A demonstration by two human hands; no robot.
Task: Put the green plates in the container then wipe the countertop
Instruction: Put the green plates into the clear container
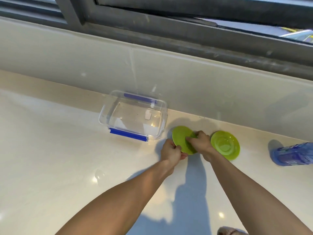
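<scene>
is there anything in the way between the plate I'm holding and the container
Nothing visible. The held plate sits just right of the open container, with only bare countertop between them.

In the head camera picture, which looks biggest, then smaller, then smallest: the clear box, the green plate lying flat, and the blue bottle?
1. Clear container, plainly the biggest.
2. and 3. Unsure: the green plate lying flat and the blue bottle look about alike, and the bottle is cut off by the picture's edge, so its full size is hidden.

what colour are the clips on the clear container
Blue, on the clear container; the near clip shows best in the head view.
</scene>
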